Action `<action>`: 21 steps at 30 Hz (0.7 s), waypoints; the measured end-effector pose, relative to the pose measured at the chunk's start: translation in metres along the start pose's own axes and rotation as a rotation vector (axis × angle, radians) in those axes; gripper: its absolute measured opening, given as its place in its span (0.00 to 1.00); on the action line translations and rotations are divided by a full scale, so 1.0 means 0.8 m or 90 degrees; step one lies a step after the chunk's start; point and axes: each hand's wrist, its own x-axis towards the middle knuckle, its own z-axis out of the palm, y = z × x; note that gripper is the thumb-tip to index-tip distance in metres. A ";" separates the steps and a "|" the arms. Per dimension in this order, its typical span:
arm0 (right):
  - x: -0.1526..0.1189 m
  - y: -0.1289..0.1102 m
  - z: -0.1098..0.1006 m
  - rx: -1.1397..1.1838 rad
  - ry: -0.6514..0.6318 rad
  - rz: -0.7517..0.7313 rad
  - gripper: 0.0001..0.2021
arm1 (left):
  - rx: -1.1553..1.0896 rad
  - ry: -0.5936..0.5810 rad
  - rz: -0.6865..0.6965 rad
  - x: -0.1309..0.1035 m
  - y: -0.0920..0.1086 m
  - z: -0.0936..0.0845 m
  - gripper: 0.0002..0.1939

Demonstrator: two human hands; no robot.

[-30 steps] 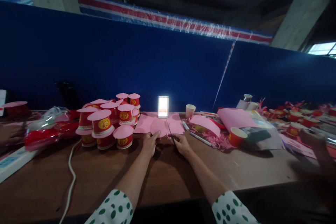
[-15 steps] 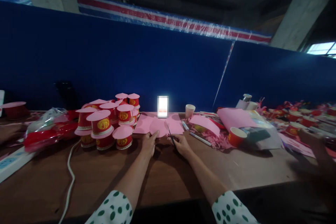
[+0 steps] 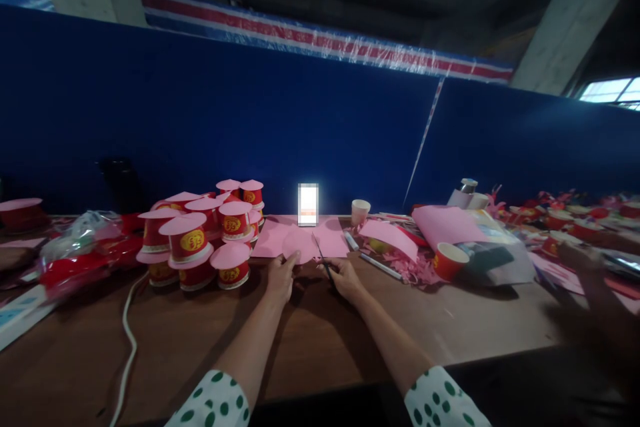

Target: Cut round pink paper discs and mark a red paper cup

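Between thumb and fingers my left hand (image 3: 281,276) grips a round pink paper disc (image 3: 297,248) by its lower left edge. My right hand (image 3: 347,278) is closed around scissors (image 3: 323,259), whose blades point up and away beside the disc's right side. Behind the disc lie flat pink paper sheets (image 3: 269,237). To the left of my left hand stand several red paper cups (image 3: 192,240), upside down and stacked, with pink paper discs on them.
Pens (image 3: 381,267) and pink paper scraps (image 3: 416,271) lie to the right, near an upright red cup (image 3: 451,261). A white cable (image 3: 129,333) crosses the table at left, near a red plastic bag (image 3: 93,263). At far right is a co-worker's hand (image 3: 583,263).
The view has shifted slightly. My hands keep nearly the same place, with the disc and scissors still held. The co-worker's hand at far right has moved a little.
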 end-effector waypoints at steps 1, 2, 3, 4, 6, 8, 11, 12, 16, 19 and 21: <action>0.000 0.000 0.000 0.005 0.002 0.006 0.14 | -0.001 0.000 -0.002 0.000 0.000 0.000 0.18; -0.001 0.000 0.000 0.013 0.006 0.013 0.14 | -0.001 0.000 -0.003 -0.001 0.000 0.000 0.18; -0.001 0.000 0.000 0.022 0.012 0.019 0.14 | -0.002 0.000 -0.004 -0.002 0.000 0.000 0.17; 0.000 -0.001 0.000 0.032 0.020 0.026 0.15 | -0.002 0.000 -0.005 -0.002 0.000 0.000 0.17; 0.001 -0.002 0.000 0.056 0.043 0.037 0.16 | -0.003 0.007 -0.008 -0.003 0.000 0.000 0.16; 0.004 -0.004 -0.001 0.080 0.068 0.045 0.18 | -0.007 0.018 -0.012 -0.003 0.000 0.001 0.15; 0.007 -0.009 -0.002 0.115 0.096 0.054 0.22 | -0.012 0.036 -0.024 -0.004 0.002 0.005 0.12; 0.007 -0.011 -0.002 0.126 0.102 0.057 0.22 | -0.011 0.040 -0.030 -0.005 0.003 0.008 0.12; 0.009 -0.023 -0.005 0.160 0.110 0.071 0.23 | -0.001 0.028 -0.055 -0.010 0.010 0.025 0.11; 0.015 -0.031 -0.010 0.176 0.104 0.078 0.22 | 0.005 0.012 -0.064 -0.007 0.019 0.036 0.13; 0.023 -0.034 -0.015 0.181 0.103 0.078 0.21 | 0.005 0.017 -0.059 0.002 0.025 0.039 0.13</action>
